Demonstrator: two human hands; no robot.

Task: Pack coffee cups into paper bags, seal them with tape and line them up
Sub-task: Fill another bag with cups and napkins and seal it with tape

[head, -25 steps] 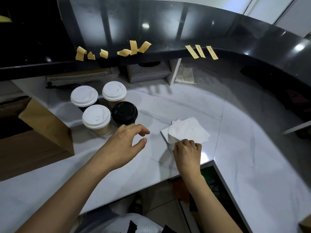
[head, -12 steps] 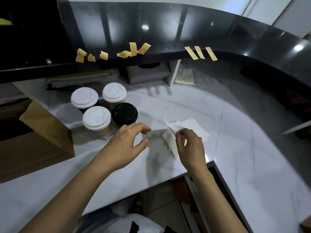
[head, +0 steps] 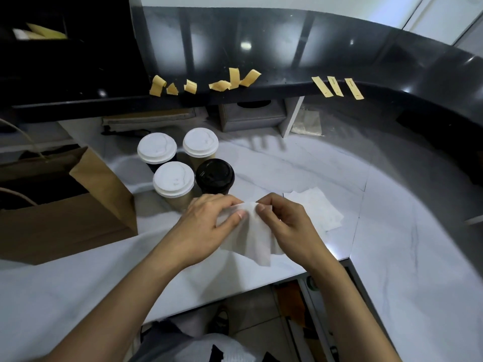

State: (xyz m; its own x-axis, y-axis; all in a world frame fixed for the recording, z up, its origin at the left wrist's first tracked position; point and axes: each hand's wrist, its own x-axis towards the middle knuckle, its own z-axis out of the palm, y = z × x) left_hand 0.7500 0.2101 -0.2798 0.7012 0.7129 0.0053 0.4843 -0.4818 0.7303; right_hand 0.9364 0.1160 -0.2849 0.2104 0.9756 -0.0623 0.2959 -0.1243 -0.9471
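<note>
Both hands hold one white napkin [head: 254, 236] above the marble counter [head: 392, 231]. My left hand [head: 206, 226] pinches its top left edge and my right hand [head: 282, 223] pinches its top right edge, thumbs almost meeting. Just behind stand several lidded coffee cups: two white-lidded ones at the back [head: 157, 150] [head: 200, 142], a white-lidded one in front [head: 173, 178] and a black-lidded one [head: 215, 175]. An open brown paper bag [head: 65, 215] stands at the left. Strips of yellow tape [head: 230, 81] hang from the black ledge.
More white napkins [head: 321, 210] lie on the counter right of my hands. Three more tape strips [head: 337, 86] stick to the ledge at the right. A grey box [head: 251, 114] sits under the ledge. The counter's front edge runs just below my wrists.
My right hand lifted a napkin off the stack and carried it left. My left hand came over and took its other edge, so both hands now hold it.
</note>
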